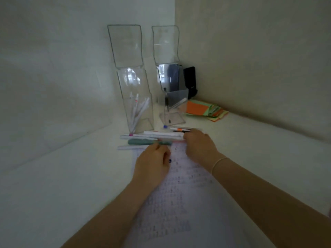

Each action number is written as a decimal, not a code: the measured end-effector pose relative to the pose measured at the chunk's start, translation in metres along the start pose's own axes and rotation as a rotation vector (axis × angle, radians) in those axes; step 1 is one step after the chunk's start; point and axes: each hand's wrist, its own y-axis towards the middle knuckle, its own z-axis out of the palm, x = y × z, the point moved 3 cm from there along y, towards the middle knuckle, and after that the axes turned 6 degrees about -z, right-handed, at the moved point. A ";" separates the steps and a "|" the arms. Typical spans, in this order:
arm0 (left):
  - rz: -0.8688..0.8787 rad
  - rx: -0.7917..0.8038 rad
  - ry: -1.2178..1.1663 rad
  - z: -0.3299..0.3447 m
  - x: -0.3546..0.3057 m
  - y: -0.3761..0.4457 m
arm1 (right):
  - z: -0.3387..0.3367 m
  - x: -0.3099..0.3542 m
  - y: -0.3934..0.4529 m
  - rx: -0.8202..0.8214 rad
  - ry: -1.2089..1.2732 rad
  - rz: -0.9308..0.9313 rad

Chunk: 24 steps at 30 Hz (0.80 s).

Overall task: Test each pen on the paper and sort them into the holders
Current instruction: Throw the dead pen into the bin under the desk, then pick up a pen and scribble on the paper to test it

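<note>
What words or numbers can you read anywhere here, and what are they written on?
None can be read.
Paper: rows of small dark marks, too blurred to read.
Pens lying in front of the holders: any print on them is too small to tell.
Left clear holder and right clear holder: no label to be seen.
Coloured paper stack: no writing to be seen.

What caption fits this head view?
Both hands, left hand and right hand, reach the loose pens beside two clear holders above the paper.
</note>
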 end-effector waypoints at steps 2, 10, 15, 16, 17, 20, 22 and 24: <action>0.036 -0.009 0.036 0.003 0.001 0.000 | 0.001 0.001 0.005 0.011 -0.120 -0.033; 0.134 -0.127 0.152 -0.001 -0.003 0.000 | -0.040 -0.015 0.012 0.171 -0.067 0.078; 0.093 -0.103 -0.078 -0.011 -0.017 0.000 | -0.064 -0.012 -0.013 0.116 0.967 0.240; 0.090 -0.052 -0.154 -0.012 -0.021 0.000 | -0.063 -0.007 -0.017 0.115 1.159 0.215; 0.105 0.004 -0.230 -0.012 -0.025 -0.001 | -0.060 -0.003 -0.021 0.119 1.266 0.176; 0.127 0.118 -0.421 -0.008 -0.032 -0.004 | -0.049 0.007 -0.026 0.066 1.328 0.112; 0.107 0.100 -0.416 -0.009 -0.029 -0.002 | -0.045 0.011 -0.027 0.034 1.369 0.099; 0.146 0.050 -0.322 -0.012 -0.026 0.000 | -0.045 0.013 -0.029 0.057 1.406 0.079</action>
